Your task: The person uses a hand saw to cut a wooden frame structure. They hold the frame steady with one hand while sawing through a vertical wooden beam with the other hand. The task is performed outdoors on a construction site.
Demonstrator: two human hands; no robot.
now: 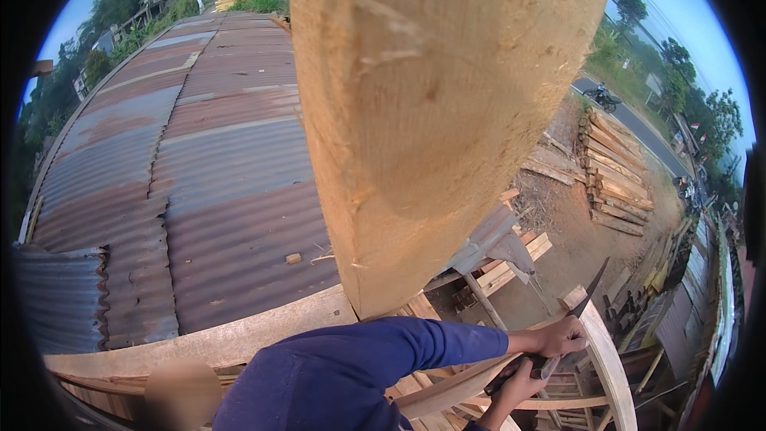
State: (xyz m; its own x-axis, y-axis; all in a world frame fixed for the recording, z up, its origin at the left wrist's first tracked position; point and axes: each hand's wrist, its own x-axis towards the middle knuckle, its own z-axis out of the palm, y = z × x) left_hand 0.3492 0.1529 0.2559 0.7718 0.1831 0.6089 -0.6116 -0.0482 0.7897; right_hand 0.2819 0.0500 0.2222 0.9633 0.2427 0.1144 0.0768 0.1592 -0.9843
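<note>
From the left, a blue-sleeved arm reaches across to my left hand (562, 338), which is closed beside the upright wooden beam (608, 363). What its curled fingers hold is hidden. Just below, my right hand (520, 387) is wrapped round the dark handle (499, 377) of what looks like a handsaw. Its long, dark, tapering blade (591, 286) rises past my left hand and ends in a point above the beam. Partly covered by the hands, another timber (447, 393) runs toward the beam.
A thick post (431, 128) fills the middle, very close. Rusty corrugated roofing (239, 152) spreads left behind a long curved-looking beam (207, 334). Stacked lumber (614, 172) lies on the ground far below, by a road (638, 128). A blurred round patch (183, 395) sits lower left.
</note>
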